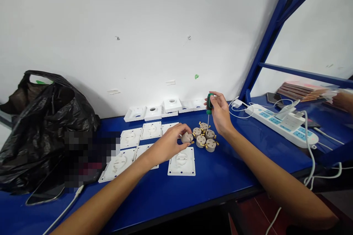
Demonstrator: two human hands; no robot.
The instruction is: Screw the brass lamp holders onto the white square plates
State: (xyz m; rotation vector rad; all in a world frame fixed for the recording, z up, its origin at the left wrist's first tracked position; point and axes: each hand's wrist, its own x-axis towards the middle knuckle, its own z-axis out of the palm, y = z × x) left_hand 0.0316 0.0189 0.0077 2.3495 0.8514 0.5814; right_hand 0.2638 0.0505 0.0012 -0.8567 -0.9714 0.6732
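Your right hand (220,115) has its fingers closed around a green-handled screwdriver (209,104), held upright with the tip down among a cluster of grey socket inserts (205,137) with brass terminals on the blue counter (215,180). Your left hand (171,141) pinches one grey insert (187,137) at the cluster's left edge. A white socket faceplate (182,161) lies just in front of it, more faceplates (138,143) to the left. A white power strip (281,125) sits well to the right.

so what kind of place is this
Probably a small assembly workbench: white plastic socket plates laid out on a blue table, grey round socket cores, and a green-handled screwdriver in the right hand.
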